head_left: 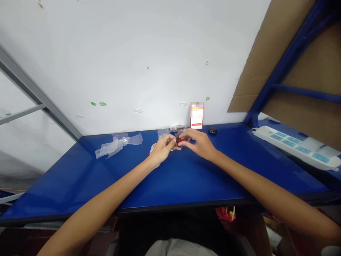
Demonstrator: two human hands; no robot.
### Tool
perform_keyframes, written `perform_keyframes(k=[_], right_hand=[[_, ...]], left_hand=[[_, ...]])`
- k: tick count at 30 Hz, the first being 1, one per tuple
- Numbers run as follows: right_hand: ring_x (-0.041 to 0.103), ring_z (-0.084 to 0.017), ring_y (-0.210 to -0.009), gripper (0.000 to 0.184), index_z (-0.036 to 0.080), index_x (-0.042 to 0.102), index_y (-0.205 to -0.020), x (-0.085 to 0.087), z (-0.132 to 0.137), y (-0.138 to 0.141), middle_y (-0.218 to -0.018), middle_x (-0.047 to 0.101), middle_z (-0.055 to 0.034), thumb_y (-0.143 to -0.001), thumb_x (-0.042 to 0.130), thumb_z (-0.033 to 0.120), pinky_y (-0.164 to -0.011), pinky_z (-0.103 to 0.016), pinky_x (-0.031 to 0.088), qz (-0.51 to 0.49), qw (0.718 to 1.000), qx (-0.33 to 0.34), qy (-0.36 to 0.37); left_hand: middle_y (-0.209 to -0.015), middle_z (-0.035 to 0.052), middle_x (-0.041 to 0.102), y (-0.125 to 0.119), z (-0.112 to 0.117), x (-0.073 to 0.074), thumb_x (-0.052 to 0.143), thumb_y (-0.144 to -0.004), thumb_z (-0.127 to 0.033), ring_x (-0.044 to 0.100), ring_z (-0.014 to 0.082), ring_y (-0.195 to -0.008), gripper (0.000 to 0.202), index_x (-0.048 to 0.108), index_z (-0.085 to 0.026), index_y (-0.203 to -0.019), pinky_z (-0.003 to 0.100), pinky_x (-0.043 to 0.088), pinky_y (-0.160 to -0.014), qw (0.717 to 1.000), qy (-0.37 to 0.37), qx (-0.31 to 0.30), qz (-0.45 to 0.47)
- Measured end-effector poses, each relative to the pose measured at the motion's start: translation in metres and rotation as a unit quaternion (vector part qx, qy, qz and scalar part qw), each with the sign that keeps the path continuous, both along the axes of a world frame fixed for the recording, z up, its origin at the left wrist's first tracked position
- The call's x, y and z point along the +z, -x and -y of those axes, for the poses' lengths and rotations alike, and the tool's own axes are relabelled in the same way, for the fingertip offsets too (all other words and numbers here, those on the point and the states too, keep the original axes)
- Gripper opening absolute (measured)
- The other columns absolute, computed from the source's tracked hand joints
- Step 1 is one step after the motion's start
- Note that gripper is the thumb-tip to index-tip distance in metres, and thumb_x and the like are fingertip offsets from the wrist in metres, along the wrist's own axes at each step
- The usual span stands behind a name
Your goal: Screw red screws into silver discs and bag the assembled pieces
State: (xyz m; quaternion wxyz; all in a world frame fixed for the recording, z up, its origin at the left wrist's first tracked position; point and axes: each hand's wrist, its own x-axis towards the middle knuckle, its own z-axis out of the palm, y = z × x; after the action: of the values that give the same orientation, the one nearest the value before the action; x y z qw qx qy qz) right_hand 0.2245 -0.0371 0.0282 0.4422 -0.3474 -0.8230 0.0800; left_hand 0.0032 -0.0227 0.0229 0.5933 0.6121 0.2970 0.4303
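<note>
Both left hand (163,148) and right hand (198,142) clamped together on small red part (180,140), just in front of white-red card (197,115); print blurred, unreadable.

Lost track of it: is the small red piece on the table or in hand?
In hand: the red piece is pinched between the left hand and the right hand.

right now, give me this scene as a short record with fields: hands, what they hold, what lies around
left hand: pinches small red piece from the left
right hand: pinches the same piece from the right
grip: fingertips of both hands, near the far edge of the blue table
left of hands: clear plastic bags
behind hands: white card against the wall, small black thing
far right: white power strip
</note>
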Motion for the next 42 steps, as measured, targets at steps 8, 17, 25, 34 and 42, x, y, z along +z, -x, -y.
perform_keyframes(k=[8,17,25,34,42], right_hand=[[0.078,-0.026,-0.103,0.053,0.029,0.064,-0.142,-0.001,0.005,0.006,-0.13,0.078,-0.0082,-0.093,0.082,0.038,-0.095,-0.042,0.063,0.033,0.999,0.007,0.006],[0.081,-0.025,-0.093,0.055,0.027,0.06,-0.141,-0.004,0.009,0.015,-0.117,0.081,-0.0057,-0.089,0.077,0.03,-0.088,-0.04,0.067,0.01,0.998,-0.049,0.029],[0.078,-0.027,-0.096,0.032,0.026,0.076,-0.124,0.006,-0.017,-0.031,-0.115,0.082,-0.0077,-0.095,0.075,0.039,-0.084,-0.042,0.063,0.161,0.982,-0.082,0.056],[0.074,-0.021,-0.077,0.022,0.026,0.086,-0.103,0.014,-0.038,-0.085,-0.092,0.082,-0.0036,-0.086,0.083,0.039,-0.065,-0.029,0.054,0.246,0.936,0.037,0.247],[0.068,-0.021,-0.083,0.014,0.022,0.085,-0.098,0.012,-0.036,-0.07,-0.098,0.074,-0.0062,-0.091,0.074,0.029,-0.075,-0.03,0.049,0.308,0.916,0.078,0.246]], left_hand=[[-0.089,0.0025,0.071,0.003,0.009,0.016,0.071,-0.099,-0.042,0.073,0.0158,-0.069,0.025,0.057,-0.022,-0.098,0.027,0.058,-0.066,0.987,-0.127,0.031,-0.09],[-0.092,0.005,0.074,0.014,-0.002,0.027,0.064,-0.099,-0.031,0.071,0.0176,-0.078,0.022,0.071,-0.022,-0.118,0.028,0.058,-0.074,0.964,-0.214,0.069,-0.142],[-0.084,0.003,0.078,0.051,-0.042,0.035,0.059,-0.091,-0.023,0.068,0.0194,-0.072,0.018,0.076,-0.02,-0.097,0.03,0.049,-0.071,0.88,-0.281,0.087,-0.374],[-0.084,0.005,0.078,0.057,-0.058,0.016,0.058,-0.095,-0.028,0.069,0.0221,-0.075,0.02,0.075,-0.021,-0.098,0.031,0.046,-0.071,0.849,-0.311,0.069,-0.422],[-0.086,0.0055,0.077,0.049,-0.041,0.027,0.053,-0.101,-0.031,0.067,0.022,-0.074,0.023,0.071,-0.02,-0.092,0.032,0.041,-0.066,0.813,-0.358,0.131,-0.44]])
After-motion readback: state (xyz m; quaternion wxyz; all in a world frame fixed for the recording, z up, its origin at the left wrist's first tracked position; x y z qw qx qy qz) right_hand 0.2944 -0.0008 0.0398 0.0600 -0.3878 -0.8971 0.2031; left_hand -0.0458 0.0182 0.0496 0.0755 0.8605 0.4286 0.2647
